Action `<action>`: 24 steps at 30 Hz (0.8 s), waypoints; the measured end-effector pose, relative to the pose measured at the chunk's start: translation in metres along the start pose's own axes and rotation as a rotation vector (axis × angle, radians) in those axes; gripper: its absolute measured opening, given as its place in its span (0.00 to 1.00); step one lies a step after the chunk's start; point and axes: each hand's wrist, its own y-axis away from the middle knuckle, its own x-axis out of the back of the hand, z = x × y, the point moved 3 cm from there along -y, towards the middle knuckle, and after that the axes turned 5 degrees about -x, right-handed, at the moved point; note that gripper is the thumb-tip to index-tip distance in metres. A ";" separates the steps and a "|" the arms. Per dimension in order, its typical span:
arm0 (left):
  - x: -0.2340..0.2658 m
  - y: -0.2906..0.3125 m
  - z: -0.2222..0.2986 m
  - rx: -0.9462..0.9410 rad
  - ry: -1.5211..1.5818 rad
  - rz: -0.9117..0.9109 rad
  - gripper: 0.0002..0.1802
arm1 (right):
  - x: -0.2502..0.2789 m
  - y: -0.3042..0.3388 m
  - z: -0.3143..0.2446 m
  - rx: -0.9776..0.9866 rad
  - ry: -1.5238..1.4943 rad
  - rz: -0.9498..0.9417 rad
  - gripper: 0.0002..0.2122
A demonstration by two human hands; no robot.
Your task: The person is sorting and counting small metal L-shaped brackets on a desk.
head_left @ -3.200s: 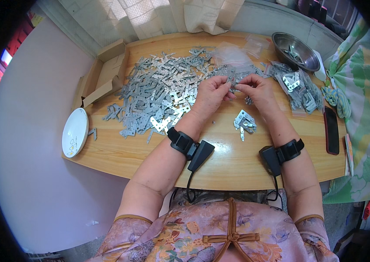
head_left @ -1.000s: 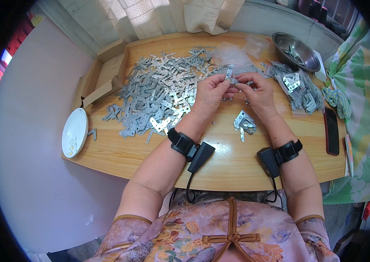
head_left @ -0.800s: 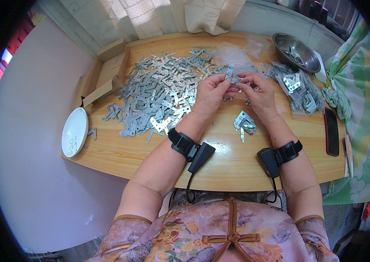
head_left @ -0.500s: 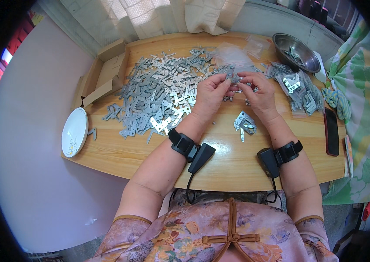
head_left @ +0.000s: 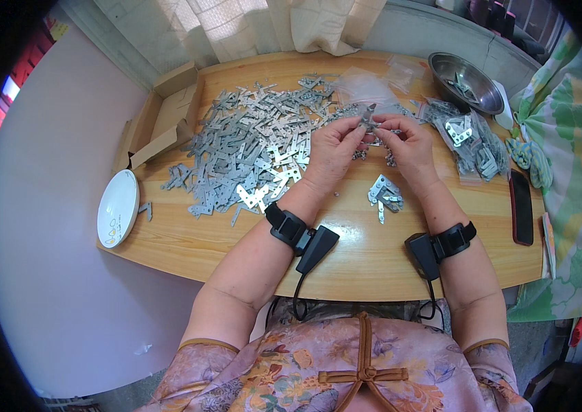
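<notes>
A small grey metal bracket (head_left: 368, 115) is pinched between my two hands over the far middle of the table. My left hand (head_left: 333, 150) has thumb and fingers closed on its left side. From the other side my right hand (head_left: 409, 146) grips it with thumb and fingertips; whether a small fastener is also in that pinch, I cannot tell. Under and beside the hands lie small shiny metal pieces (head_left: 359, 155). Nearer to me, a little heap of flat brackets (head_left: 387, 195) rests on the table. A large pile of L-shaped flat brackets (head_left: 250, 141) spreads to the left.
An open cardboard box (head_left: 167, 113) and a white bowl (head_left: 118, 208) stand at the left. Clear plastic bags (head_left: 366, 84) lie at the back. On the right are a steel bowl (head_left: 466, 82), bagged brackets (head_left: 473, 147), a cloth (head_left: 531, 162) and a dark phone (head_left: 521, 208).
The bracket between my fingers has turned and now shows a narrower, darker tip pointing away from me. My hands have shifted only slightly; the table's things lie as before.
</notes>
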 end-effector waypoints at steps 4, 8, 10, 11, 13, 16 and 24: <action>0.002 -0.001 -0.003 -0.003 -0.029 -0.045 0.13 | -0.001 -0.001 0.005 -0.163 -0.194 -0.053 0.04; 0.004 -0.001 -0.001 0.022 -0.019 -0.065 0.12 | -0.002 0.001 0.004 -0.354 -0.220 -0.085 0.06; 0.004 -0.001 -0.001 0.054 0.022 -0.057 0.12 | -0.004 0.001 0.003 -0.348 -0.358 -0.059 0.07; 0.004 -0.001 0.000 0.053 0.024 -0.058 0.12 | -0.003 0.001 0.003 -0.348 -0.356 -0.058 0.07; 0.004 -0.002 0.001 0.106 0.067 -0.046 0.12 | -0.002 0.002 0.004 -0.391 -0.362 -0.142 0.07; 0.003 0.000 0.005 0.113 0.061 -0.059 0.13 | -0.005 0.002 0.004 -0.392 -0.397 -0.181 0.07; 0.004 0.000 0.002 0.162 0.139 -0.064 0.13 | 0.001 -0.001 0.004 -0.351 -0.291 -0.281 0.06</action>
